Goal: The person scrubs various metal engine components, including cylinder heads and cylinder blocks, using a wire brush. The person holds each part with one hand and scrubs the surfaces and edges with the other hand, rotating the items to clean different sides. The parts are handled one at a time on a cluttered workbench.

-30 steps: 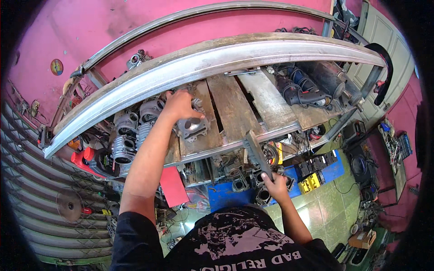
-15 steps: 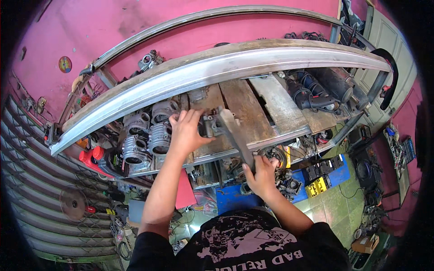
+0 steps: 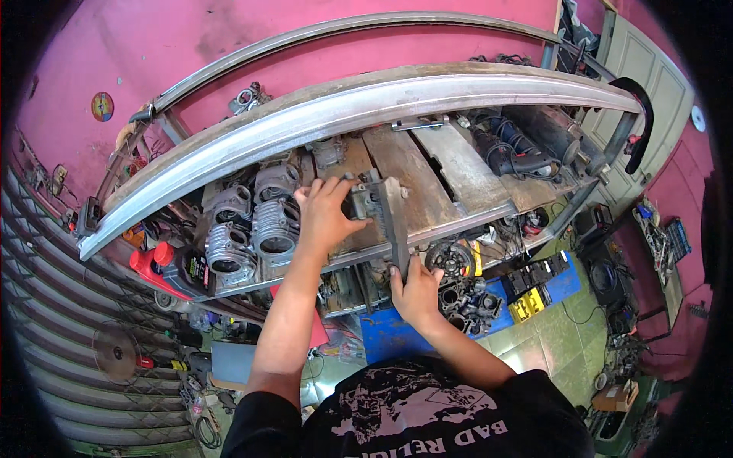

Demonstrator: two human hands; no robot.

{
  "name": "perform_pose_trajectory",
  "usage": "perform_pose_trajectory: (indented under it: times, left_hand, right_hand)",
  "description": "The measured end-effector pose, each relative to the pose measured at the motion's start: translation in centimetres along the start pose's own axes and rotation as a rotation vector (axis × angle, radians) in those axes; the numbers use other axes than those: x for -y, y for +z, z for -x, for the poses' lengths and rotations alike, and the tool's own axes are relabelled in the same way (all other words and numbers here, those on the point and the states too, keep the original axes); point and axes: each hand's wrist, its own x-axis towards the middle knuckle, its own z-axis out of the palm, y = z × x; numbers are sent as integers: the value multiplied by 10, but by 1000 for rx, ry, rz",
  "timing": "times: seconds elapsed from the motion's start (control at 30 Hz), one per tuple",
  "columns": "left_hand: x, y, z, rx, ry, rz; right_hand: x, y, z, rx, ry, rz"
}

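Note:
My right hand (image 3: 417, 294) is wrapped round the lower end of a long grey-brown wooden bar (image 3: 395, 221). The bar's upper part lies against the right side of a grey metal engine part (image 3: 368, 204) standing on the shelf boards. My left hand (image 3: 327, 210) grips that part from the left, fingers at its far side and thumb at its near side. Its underside is hidden. Just left of my left hand stand several finned engine cylinders (image 3: 273, 233), their round bores facing me. A smaller metal casting (image 3: 328, 153) sits behind my left fingers.
A thick metal rail (image 3: 366, 107) crosses beyond the plank shelf (image 3: 412, 175). Power tools (image 3: 511, 156) lie on its right side, red-capped bottles (image 3: 172, 267) on its left. Below are engine parts (image 3: 466, 301) on a blue mat (image 3: 382, 328) and a yellow-and-black box (image 3: 529, 305).
The bar has turned more upright, and its top now rests along the engine part's right side. My right hand has moved left and slightly down; my left hand has shifted slightly right and up.

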Motion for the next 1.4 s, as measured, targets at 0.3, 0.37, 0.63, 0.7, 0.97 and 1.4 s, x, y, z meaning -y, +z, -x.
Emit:
perform_pose_trajectory:
  times: [0.3,0.37,0.63,0.7,0.97,1.4]
  left_hand:
    - [-1,-1,-10,88,-15,-41]
    - [-1,-1,-18,99,-40,-48]
    - [-8,-2,-20,142,-23,-31]
    - [-11,-1,-18,144,-55,-20]
    - [6,2,-19,122,-128,-5]
    - [-2,2,-22,140,-187,4]
  right_hand:
    - [20,3,-71,-20,37,69]
    - [-1,16,-27,-88,9,125]
    - [12,-11,-68,-129,-5,238]
    - [22,-13,-98,-119,27,252]
    - [-3,13,-21,-29,59,-292]
    - [-17,-21,-9,-84,-61,301]
